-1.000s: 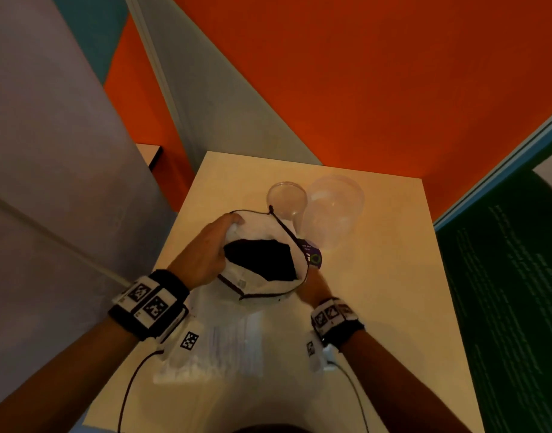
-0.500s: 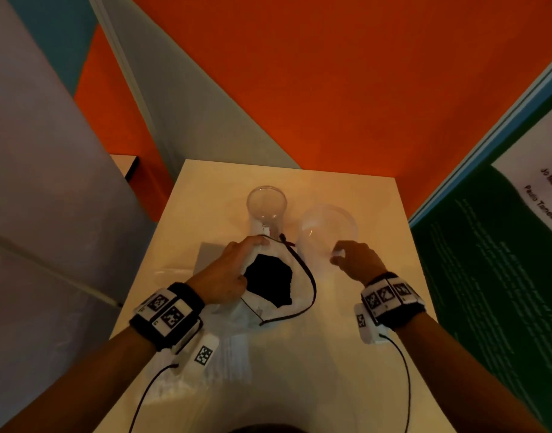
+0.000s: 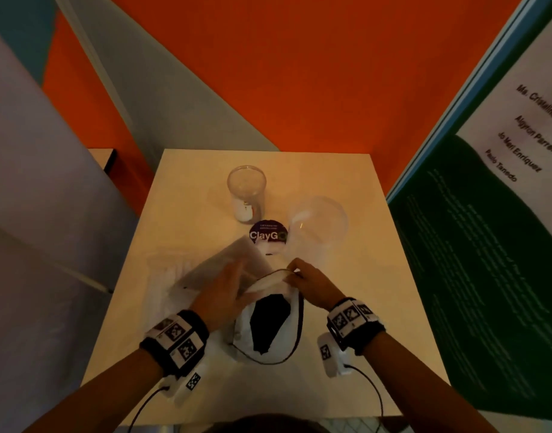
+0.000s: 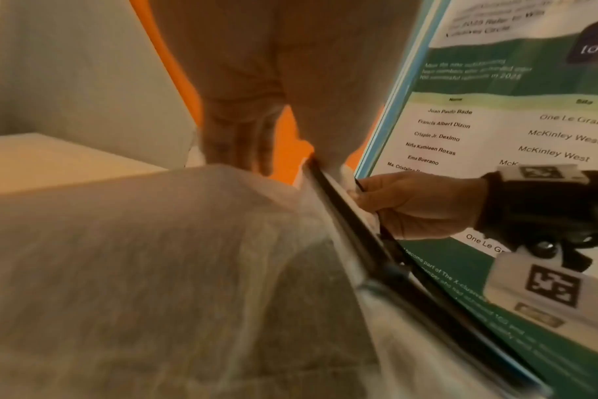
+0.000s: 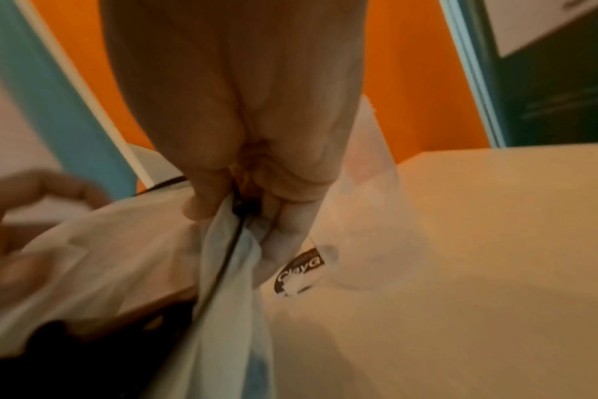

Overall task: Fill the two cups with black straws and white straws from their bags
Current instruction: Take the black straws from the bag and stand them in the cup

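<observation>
A white bag (image 3: 287,335) with a black-edged mouth lies open near me, and black straws (image 3: 270,320) show inside it. My left hand (image 3: 226,293) holds the bag's left wall, fingers (image 4: 236,135) outside and thumb at the rim. My right hand (image 3: 301,278) pinches the rim's far right edge; in the right wrist view my right hand (image 5: 250,194) is curled round the black cord. A narrow clear cup (image 3: 246,192) and a wider clear cup (image 3: 318,226) stand beyond the bag. A clear bag of white straws (image 3: 165,282) lies at the left.
A round purple ClayGo sticker (image 3: 268,235) lies between the cups and the bag. The small beige table (image 3: 362,307) is hemmed in by a green poster board (image 3: 487,245) on the right and a grey panel (image 3: 34,214) on the left.
My right hand left the wide cup and came back to pinch the bag's rim. The bag slid toward me, away from the cups. My left hand shifted along the bag's left side.
</observation>
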### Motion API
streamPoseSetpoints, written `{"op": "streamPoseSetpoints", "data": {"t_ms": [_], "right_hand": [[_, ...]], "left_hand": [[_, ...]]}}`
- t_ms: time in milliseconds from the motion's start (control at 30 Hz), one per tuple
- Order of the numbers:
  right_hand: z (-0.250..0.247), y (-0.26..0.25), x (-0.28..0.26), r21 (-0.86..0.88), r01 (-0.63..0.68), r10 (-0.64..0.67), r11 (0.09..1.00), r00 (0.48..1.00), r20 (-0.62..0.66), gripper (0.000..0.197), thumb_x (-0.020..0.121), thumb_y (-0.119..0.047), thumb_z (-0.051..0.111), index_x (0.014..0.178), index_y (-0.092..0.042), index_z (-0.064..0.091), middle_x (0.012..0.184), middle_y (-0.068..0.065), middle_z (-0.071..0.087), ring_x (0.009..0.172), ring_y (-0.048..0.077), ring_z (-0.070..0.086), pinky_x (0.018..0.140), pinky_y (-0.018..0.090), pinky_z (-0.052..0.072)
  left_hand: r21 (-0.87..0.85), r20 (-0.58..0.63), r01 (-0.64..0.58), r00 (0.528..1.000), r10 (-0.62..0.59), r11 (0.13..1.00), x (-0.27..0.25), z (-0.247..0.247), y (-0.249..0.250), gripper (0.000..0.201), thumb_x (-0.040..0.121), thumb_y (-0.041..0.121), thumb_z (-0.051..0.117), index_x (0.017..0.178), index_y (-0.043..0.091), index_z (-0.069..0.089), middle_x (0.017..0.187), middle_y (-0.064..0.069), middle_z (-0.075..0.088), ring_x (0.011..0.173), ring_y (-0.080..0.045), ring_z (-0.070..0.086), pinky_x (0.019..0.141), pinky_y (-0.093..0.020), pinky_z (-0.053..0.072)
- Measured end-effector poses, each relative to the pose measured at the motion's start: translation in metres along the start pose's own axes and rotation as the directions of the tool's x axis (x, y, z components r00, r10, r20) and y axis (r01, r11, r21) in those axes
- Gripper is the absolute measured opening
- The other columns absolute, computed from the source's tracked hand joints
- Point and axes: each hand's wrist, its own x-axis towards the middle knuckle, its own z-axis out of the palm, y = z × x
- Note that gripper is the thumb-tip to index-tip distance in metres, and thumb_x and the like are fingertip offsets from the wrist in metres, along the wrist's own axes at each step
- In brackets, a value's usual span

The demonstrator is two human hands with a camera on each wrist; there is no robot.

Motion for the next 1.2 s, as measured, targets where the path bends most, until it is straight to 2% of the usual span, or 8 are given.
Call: {"op": "streamPoseSetpoints", "data": {"t_ms": [200, 400, 500, 600, 700, 833, 1033, 1200], "right_hand": [[0.016, 0.02, -0.006, 0.34, -0.021, 0.034, 0.94, 0.999, -0.032, 0.016, 0.099, -0.009, 0.044, 0.091, -0.02, 0.036, 0.077, 0.01, 0.052, 0.063, 0.021, 0.042, 0.054, 0.033, 0.034], [-0.003, 0.041, -0.018, 0.337, 0.026, -0.06, 0.941, 0.994, 0.091, 0.041, 0.076, 0.026, 0.038, 0.068, -0.009, 0.058, 0.089, 0.006, 0.051, 0.09, 0.022, 0.049, 0.087, 0.035, 0.037], [-0.005, 0.038, -0.014, 0.053, 0.058, -0.064, 0.997, 0.993, 0.102, 0.035, 0.093, 0.006, 0.043, 0.11, -0.009, 0.069, 0.105, -0.001, 0.049, 0.104, 0.014, 0.046, 0.096, 0.019, 0.035], [-0.005, 0.03, -0.012, 0.037, -0.005, 0.0, 0.999, 0.992, 0.129, 0.043, 0.095, -0.026, 0.056, 0.137, -0.023, 0.048, 0.125, 0.006, 0.039, 0.121, 0.021, 0.041, 0.102, 0.023, 0.034], [0.002, 0.032, -0.01, -0.188, -0.104, 0.145, 0.977, 0.964, 0.221, 0.077, 0.087, -0.048, 0.061, 0.15, -0.033, 0.018, 0.155, 0.005, 0.007, 0.142, 0.03, 0.017, 0.114, 0.043, 0.027], [0.01, 0.038, -0.013, -0.385, -0.115, 0.218, 0.916, 0.947, 0.236, 0.102, 0.079, -0.055, 0.068, 0.152, -0.033, 0.0, 0.157, 0.009, -0.022, 0.146, 0.033, -0.011, 0.118, 0.053, 0.01], [0.025, 0.027, -0.024, -0.404, 0.212, -0.258, 0.89, 0.964, -0.063, 0.027, 0.09, -0.017, 0.052, 0.116, -0.012, 0.06, 0.127, 0.011, 0.049, 0.117, 0.029, 0.044, 0.099, 0.037, 0.038], [0.043, 0.011, -0.016, -0.472, 0.114, -0.068, 0.874, 0.991, 0.114, 0.024, 0.092, -0.012, 0.047, 0.105, 0.0, 0.063, 0.11, 0.018, 0.061, 0.101, 0.032, 0.057, 0.088, 0.039, 0.048]], "left_hand": [[0.121, 0.326, 0.041, 0.942, -0.078, 0.992, -0.022, 0.023, -0.015, 0.084, 0.088, 0.047, 0.06, 0.148, 0.02, 0.01, 0.148, -0.006, 0.029, 0.127, -0.027, 0.043, 0.103, -0.042, 0.042], [-0.114, -0.014, -0.075, 0.997, 0.074, 0.991, -0.017, 0.013, -0.024, 0.043, 0.09, -0.007, 0.049, 0.119, 0.023, 0.06, 0.121, -0.003, 0.06, 0.114, -0.023, 0.056, 0.084, -0.002, 0.031], [-0.041, 0.013, -0.129, 0.992, 0.129, 0.991, -0.01, 0.02, -0.022, 0.035, 0.087, -0.013, 0.049, 0.103, 0.012, 0.069, 0.116, -0.01, 0.059, 0.105, -0.029, 0.057, 0.086, -0.017, 0.039], [0.087, 0.056, -0.125, 0.991, 0.12, 0.988, -0.005, 0.029, -0.018, 0.028, 0.091, 0.023, 0.059, 0.118, 0.016, 0.055, 0.134, -0.005, 0.043, 0.115, -0.028, 0.049, 0.096, -0.041, 0.044], [0.419, 0.242, -0.149, 0.969, 0.048, 0.896, -0.004, 0.046, -0.025, 0.099, 0.074, 0.071, 0.058, 0.149, 0.021, 0.018, 0.156, -0.001, 0.006, 0.142, -0.024, 0.01, 0.114, -0.05, 0.017], [0.625, 0.271, -0.163, 0.962, -0.017, 0.763, -0.003, 0.061, -0.033, 0.116, 0.066, 0.08, 0.053, 0.152, 0.027, -0.003, 0.158, -0.005, -0.004, 0.144, -0.028, 0.0, 0.111, -0.058, 0.008], [0.585, 0.17, -0.193, 0.979, 0.114, 0.787, 0.008, 0.064, -0.02, 0.102, 0.067, 0.086, 0.039, 0.15, 0.04, 0.001, 0.16, -0.004, -0.005, 0.147, -0.027, -0.004, 0.114, -0.055, 0.005], [0.571, 0.194, -0.31, 0.951, 0.243, 0.76, 0.015, 0.061, -0.011, 0.079, 0.078, 0.067, 0.049, 0.145, 0.033, 0.025, 0.157, -0.005, 0.017, 0.145, -0.026, 0.013, 0.113, -0.05, 0.011]]}}
